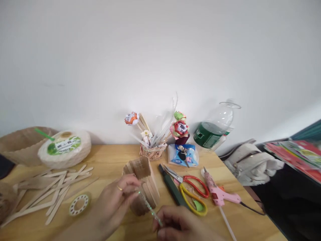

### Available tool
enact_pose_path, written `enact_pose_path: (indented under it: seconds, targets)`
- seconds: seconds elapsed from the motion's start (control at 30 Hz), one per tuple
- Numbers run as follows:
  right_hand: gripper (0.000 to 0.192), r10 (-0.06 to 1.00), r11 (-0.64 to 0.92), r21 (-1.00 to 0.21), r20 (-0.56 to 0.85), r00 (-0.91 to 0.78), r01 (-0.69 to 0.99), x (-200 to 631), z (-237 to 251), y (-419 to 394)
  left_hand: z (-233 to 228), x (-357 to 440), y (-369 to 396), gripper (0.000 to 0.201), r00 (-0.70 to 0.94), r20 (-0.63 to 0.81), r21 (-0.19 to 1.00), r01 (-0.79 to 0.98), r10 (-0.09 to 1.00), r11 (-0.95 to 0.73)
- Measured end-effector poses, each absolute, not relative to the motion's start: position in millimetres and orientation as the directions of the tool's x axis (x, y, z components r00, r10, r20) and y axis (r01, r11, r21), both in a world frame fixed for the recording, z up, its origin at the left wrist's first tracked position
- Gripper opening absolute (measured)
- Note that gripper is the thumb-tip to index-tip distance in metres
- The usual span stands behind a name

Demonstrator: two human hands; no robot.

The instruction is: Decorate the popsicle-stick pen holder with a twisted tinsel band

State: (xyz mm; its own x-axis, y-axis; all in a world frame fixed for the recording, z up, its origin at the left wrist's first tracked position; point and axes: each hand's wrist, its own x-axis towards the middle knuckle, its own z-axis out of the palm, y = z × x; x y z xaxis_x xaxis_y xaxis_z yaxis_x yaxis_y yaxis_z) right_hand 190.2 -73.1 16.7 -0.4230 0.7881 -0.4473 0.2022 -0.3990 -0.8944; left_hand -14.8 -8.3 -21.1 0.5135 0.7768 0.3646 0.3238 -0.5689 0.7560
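Pale wooden tabletop point(112, 160) spreads before us; no label reads clearly. At 6 o'clock stands our popsicle-stick box point(144, 184). Our left hand point(114, 201) and right hand point(175, 226) pinch a thin glittery green strip point(150, 207) between them, touching the box.

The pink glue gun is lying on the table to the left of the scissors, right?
Not quite. The head view shows the pink glue gun lying on the table to the right of the scissors, not the left.
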Motion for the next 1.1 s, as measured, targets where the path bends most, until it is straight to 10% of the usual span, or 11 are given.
enact_pose_path:
  seconds: [0.17, 0.37, 0.7, 1.1]
  targets:
    - [0.038, 0.873, -0.402, -0.897, -0.436, -0.217, 0.187, 191.3, 30.3, -91.1, 2.5, -12.0, -8.5, 0.013, 0.606, 0.313, 0.764, 0.298, 0.731, -0.573]
    - [0.029, 0.997, -0.059, -0.882, -0.074, -0.013, 0.468, 197.1, 27.8, -128.5, 20.5, -2.6, -41.4, 0.015, 0.675, 0.286, 0.77, 0.261, 0.68, -0.582]
    - [0.013, 0.895, 0.408, -0.533, 0.395, -0.208, 0.741, 243.8, 31.9, -134.6, 18.8, 41.7, -56.7, 0.014, 0.673, 0.108, 0.871, 0.291, 0.731, -0.396]
    - [0.016, 0.821, 0.564, -0.464, 0.404, -0.404, 0.683, 277.6, 39.5, -84.8, 25.0, 55.6, -36.8, 0.01, 0.568, -0.093, 0.917, 0.37, 0.818, -0.152]
